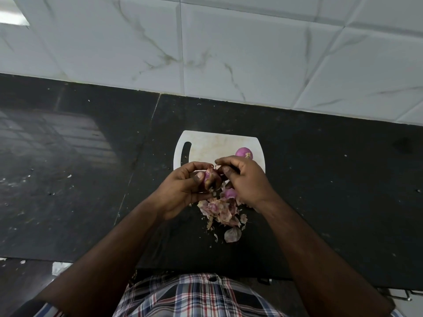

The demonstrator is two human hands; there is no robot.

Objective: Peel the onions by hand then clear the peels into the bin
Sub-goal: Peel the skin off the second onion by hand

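Observation:
My left hand [183, 186] grips a small purple onion [211, 177] above the near edge of a white cutting board [206, 145]. My right hand [242, 179] pinches a strip of skin at the top of that onion. A peeled purple onion [244, 153] lies on the board's right side. Another purple onion [229, 193] shows partly below my right hand. A heap of pale pink peels [220, 211] lies on the black counter just in front of the board, with a loose peel [232, 234] nearer me.
The black stone counter [80, 179] runs left and right, speckled with small scraps. A white marbled tiled wall [229, 53] rises behind it. The counter's front edge is close to my checked shirt [194, 296]. No bin is in view.

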